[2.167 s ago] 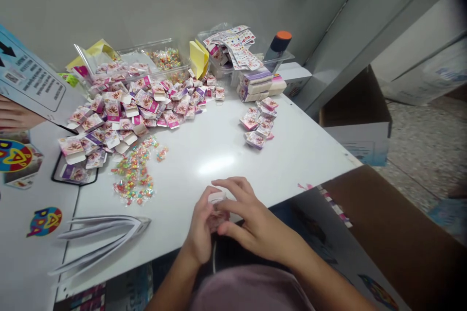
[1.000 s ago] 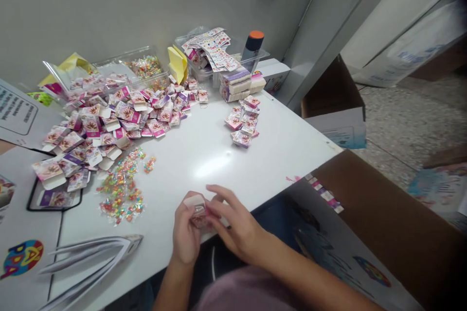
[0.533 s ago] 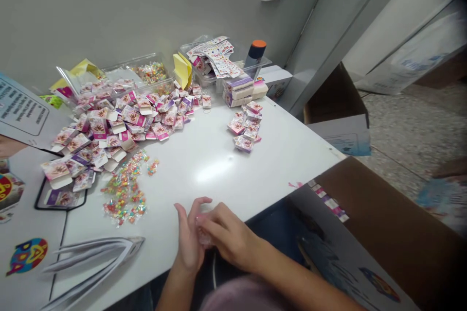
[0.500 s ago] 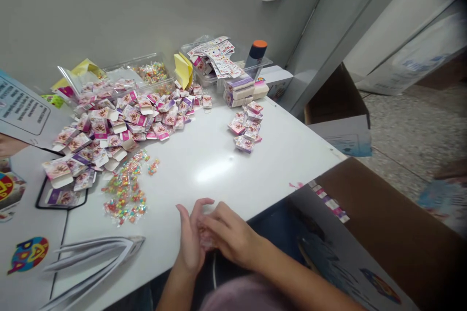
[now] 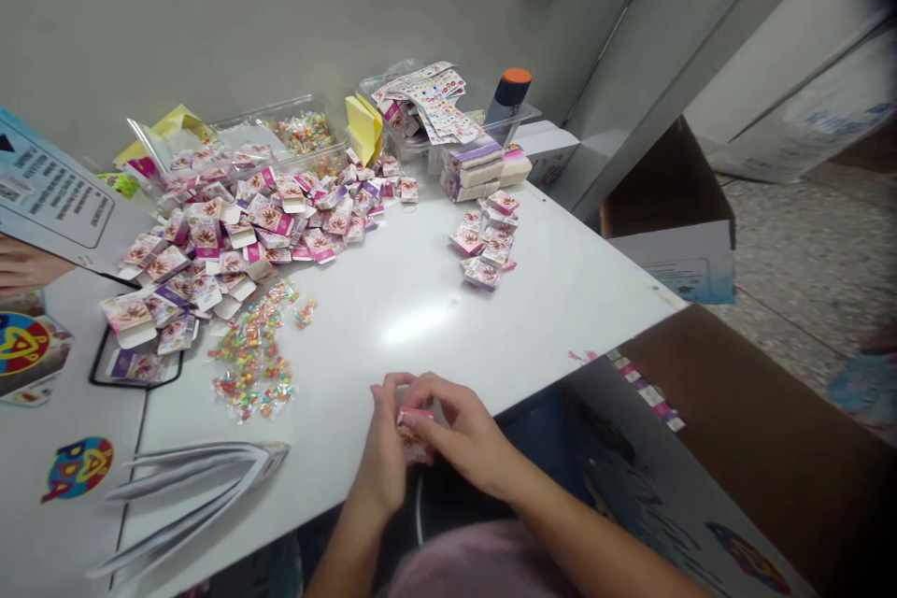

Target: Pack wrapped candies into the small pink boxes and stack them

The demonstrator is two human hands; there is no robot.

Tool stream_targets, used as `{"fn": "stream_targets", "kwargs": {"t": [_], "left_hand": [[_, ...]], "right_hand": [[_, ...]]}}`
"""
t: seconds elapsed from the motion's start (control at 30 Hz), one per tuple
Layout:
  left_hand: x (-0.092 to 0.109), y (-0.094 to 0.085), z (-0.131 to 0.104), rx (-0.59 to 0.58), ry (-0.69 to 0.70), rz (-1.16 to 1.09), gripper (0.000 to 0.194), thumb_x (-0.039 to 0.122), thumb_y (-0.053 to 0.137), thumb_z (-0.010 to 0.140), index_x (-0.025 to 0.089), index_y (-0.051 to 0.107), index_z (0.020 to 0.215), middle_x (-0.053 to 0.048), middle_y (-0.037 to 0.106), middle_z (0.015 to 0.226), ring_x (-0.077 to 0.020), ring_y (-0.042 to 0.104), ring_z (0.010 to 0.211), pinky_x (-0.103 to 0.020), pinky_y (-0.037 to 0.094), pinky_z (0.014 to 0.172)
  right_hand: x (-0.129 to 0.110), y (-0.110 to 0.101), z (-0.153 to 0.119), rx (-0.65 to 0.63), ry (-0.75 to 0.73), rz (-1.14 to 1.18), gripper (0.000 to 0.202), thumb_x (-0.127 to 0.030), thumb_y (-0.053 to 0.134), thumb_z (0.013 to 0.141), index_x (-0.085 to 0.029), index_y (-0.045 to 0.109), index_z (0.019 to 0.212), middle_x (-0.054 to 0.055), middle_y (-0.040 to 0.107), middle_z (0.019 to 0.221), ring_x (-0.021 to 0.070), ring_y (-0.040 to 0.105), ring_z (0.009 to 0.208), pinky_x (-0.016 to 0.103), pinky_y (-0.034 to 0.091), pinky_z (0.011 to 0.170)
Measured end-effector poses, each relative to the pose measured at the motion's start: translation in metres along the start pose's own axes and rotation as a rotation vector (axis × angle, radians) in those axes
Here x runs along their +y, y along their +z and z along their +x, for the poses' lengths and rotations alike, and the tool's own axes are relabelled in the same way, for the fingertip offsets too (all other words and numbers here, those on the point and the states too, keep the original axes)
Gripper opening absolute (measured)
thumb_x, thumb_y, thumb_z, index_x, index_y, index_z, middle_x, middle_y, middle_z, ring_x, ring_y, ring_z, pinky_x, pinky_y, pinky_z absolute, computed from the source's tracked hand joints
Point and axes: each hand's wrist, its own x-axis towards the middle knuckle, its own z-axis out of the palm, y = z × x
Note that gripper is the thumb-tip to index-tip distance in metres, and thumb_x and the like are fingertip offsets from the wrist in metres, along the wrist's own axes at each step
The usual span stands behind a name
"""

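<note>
Between my two hands, at the table's near edge, is a small pink-and-white printed box [image 5: 415,437]. My left hand [image 5: 385,448] is curled round its left side, and my right hand [image 5: 459,430] pinches its top from the right; fingers hide much of it. Left of my hands lies a heap of small clear bags of coloured pieces [image 5: 256,364]. Behind them spreads a large pile of similar small boxes [image 5: 273,215], several with flaps standing up. A smaller group of boxes [image 5: 489,243] lies on the right of the white table [image 5: 364,327].
Against the wall stand clear plastic tubs [image 5: 308,126], a yellow folded paper [image 5: 364,129], sticker sheets [image 5: 427,103] and an orange-capped bottle [image 5: 513,92]. Folded white sheets [image 5: 203,486] lie front left. Brown cartons [image 5: 763,411] stand below the table's right edge.
My left fingers, stretched out before, now curl round the box. My right fingers have shifted to its top, and a pink end shows. The whole view has swung slightly.
</note>
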Motion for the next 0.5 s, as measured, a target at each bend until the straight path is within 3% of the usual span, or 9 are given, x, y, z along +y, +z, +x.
{"fn": "stream_targets", "kwargs": {"t": [0.1, 0.3, 0.43, 0.5], "left_hand": [[0.003, 0.002, 0.002, -0.031, -0.011, -0.002, 0.069, 0.085, 0.024, 0.081, 0.024, 0.048, 0.105, 0.006, 0.048, 0.059, -0.0115, 0.045, 0.044, -0.02, 0.038, 0.043], [0.017, 0.008, -0.006, -0.011, 0.023, 0.084, 0.058, 0.076, 0.033, 0.087, 0.022, 0.049, 0.104, 0.003, 0.053, 0.069, -0.0128, 0.049, 0.056, -0.023, 0.042, 0.051], [0.025, 0.012, -0.014, -0.058, 0.053, 0.165, 0.059, 0.075, 0.029, 0.089, 0.023, 0.047, 0.111, 0.003, 0.054, 0.071, -0.0138, 0.05, 0.06, -0.024, 0.041, 0.054], [0.025, 0.012, -0.014, -0.065, 0.083, 0.198, 0.062, 0.076, 0.026, 0.088, 0.023, 0.047, 0.111, 0.003, 0.054, 0.068, -0.0136, 0.049, 0.058, -0.024, 0.04, 0.054]], "right_hand": [[0.001, 0.0, -0.002, 0.055, -0.107, -0.011, 0.021, -0.04, 0.071, 0.084, -0.02, 0.067, 0.077, 0.006, 0.065, 0.092, 0.0194, 0.064, 0.088, 0.026, 0.055, 0.057], [-0.003, 0.003, -0.009, 0.134, -0.252, -0.151, 0.015, -0.033, 0.065, 0.089, -0.021, 0.067, 0.081, 0.005, 0.066, 0.088, 0.0193, 0.063, 0.089, 0.039, 0.053, 0.086], [-0.013, 0.004, -0.01, 0.139, -0.141, -0.07, 0.018, -0.037, 0.068, 0.087, -0.021, 0.062, 0.08, 0.002, 0.062, 0.079, 0.0154, 0.059, 0.071, 0.03, 0.054, 0.063], [-0.017, 0.004, -0.01, 0.132, -0.153, -0.058, 0.021, -0.036, 0.069, 0.086, -0.021, 0.061, 0.075, 0.004, 0.064, 0.082, 0.0172, 0.062, 0.077, 0.031, 0.055, 0.064]]}}
